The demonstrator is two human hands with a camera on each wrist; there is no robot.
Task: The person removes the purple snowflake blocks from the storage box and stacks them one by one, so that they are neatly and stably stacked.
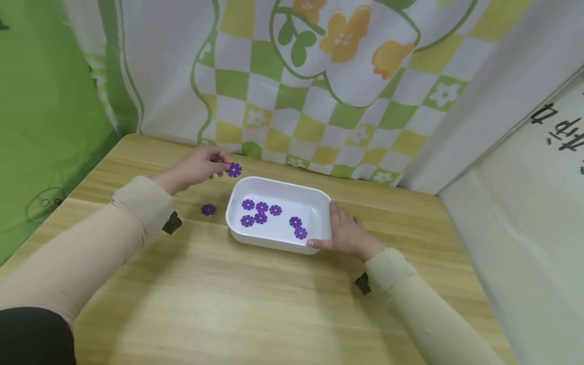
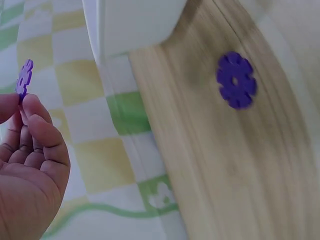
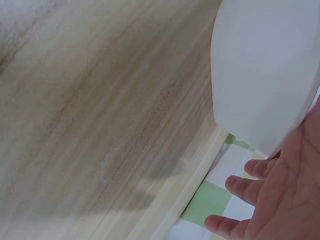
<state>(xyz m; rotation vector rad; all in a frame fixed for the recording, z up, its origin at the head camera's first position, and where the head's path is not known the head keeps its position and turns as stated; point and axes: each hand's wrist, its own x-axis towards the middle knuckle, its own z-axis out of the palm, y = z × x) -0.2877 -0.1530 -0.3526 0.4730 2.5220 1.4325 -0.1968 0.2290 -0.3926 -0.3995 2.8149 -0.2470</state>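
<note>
Between thumb and fingers, my left hand (image 1: 201,166) pinches a purple snowflake disc (image 1: 234,170), raised near the back left corner of the white plastic tub (image 1: 269,242). The left wrist view shows this disc almost edge-on. Another purple disc (image 1: 208,209) lies on the table left of the tub. Inside the tub, several like discs (image 1: 260,218) cluster at the left and two more (image 1: 300,232) lie toward the right. My right hand (image 1: 349,234) grips the tub's right end, thumb over the front rim. Some of its fingers extend loosely beside the outer wall in the right wrist view.
The wooden table (image 1: 237,304) meets a checked, flowered curtain (image 1: 292,111) at its back edge. A white wall panel (image 1: 524,203) with dark writing stands along the right. Green cloth (image 1: 45,101) hangs at the left.
</note>
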